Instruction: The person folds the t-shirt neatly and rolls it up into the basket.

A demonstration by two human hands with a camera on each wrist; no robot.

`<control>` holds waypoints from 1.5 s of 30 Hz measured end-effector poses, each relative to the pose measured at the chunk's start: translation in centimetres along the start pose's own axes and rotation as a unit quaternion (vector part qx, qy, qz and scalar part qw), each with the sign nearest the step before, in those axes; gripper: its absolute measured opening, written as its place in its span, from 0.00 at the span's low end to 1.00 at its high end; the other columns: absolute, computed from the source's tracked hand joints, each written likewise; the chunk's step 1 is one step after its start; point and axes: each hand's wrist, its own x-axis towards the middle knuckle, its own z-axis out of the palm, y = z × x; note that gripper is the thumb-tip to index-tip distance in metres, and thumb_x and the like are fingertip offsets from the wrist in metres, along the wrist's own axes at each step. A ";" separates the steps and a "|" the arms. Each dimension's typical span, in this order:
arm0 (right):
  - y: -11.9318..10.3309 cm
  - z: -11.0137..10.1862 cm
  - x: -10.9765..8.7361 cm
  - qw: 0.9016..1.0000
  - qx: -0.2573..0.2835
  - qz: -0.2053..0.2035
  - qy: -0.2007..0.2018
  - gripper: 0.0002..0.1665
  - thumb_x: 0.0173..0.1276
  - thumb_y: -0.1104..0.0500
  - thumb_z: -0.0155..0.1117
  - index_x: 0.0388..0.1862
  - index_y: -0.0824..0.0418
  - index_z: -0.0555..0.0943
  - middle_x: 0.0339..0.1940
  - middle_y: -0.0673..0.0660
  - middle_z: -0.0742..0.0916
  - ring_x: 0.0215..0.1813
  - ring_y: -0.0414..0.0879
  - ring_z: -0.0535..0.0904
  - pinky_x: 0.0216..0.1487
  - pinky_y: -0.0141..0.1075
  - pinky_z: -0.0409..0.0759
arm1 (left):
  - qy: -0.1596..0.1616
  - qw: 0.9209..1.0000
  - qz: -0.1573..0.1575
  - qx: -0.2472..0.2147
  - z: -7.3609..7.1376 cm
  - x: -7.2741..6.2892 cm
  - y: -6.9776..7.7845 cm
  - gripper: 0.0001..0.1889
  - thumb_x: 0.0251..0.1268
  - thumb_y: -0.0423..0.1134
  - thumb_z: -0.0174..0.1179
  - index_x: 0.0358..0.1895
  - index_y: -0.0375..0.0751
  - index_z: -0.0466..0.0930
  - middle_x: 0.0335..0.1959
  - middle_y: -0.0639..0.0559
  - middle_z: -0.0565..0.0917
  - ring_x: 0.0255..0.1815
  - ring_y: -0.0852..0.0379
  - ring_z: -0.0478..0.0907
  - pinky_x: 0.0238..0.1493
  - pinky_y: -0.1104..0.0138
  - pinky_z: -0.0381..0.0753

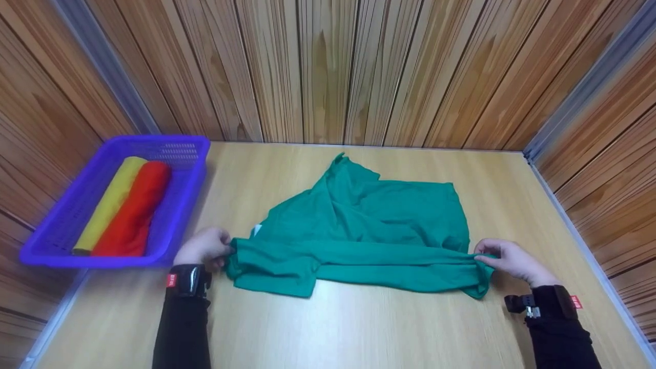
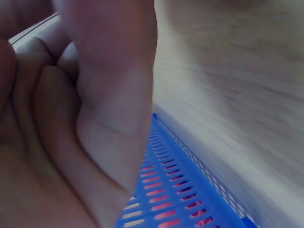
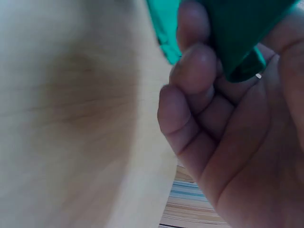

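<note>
A green T-shirt [image 1: 379,220] lies spread on the table, its near side turned over into a long band. In the head view my left hand [image 1: 205,247] pinches the left end of that band. My right hand [image 1: 515,261] holds the right end between thumb and fingers. The right wrist view shows the green cloth [image 3: 247,33] caught in the curled fingers of the right hand [image 3: 228,114]. In the left wrist view the left hand [image 2: 95,114] fills one side, and the cloth is hidden there. A small white label [image 1: 257,229] shows at the shirt's left edge.
To the left stands a purple plastic basket [image 1: 187,205] with a yellow cloth roll [image 1: 110,205] and a red cloth roll [image 1: 134,210] in it. Beneath everything is a light wooden table [image 1: 369,328], with wood-panelled walls [image 1: 328,72] at the back and both sides.
</note>
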 end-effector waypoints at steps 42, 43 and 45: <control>-0.3 -0.1 11.0 0.946 -0.120 0.287 0.096 0.30 0.76 0.53 0.53 0.63 0.76 0.71 0.56 0.76 0.79 0.57 0.70 0.74 0.57 0.61 0.71 | 0.181 0.979 -0.022 0.086 3.7 8.6 8.9 0.12 0.68 0.41 0.58 0.41 0.33 0.82 0.41 0.41 0.83 0.43 0.42 0.79 0.44 0.51 0.77; -0.3 0.0 11.0 0.945 -0.121 0.289 0.095 0.30 0.76 0.53 0.52 0.64 0.76 0.71 0.56 0.76 0.79 0.57 0.70 0.75 0.57 0.60 0.71 | 0.180 0.979 -0.023 0.087 3.7 8.7 8.8 0.11 0.68 0.41 0.57 0.38 0.34 0.81 0.38 0.42 0.82 0.41 0.43 0.78 0.42 0.52 0.77; -0.2 0.2 11.0 0.944 -0.120 0.292 0.097 0.30 0.76 0.52 0.52 0.64 0.76 0.70 0.56 0.76 0.79 0.58 0.70 0.75 0.57 0.60 0.72 | 0.183 0.979 -0.022 0.084 3.9 8.8 8.7 0.11 0.69 0.41 0.57 0.32 0.36 0.80 0.32 0.44 0.80 0.35 0.46 0.76 0.36 0.55 0.74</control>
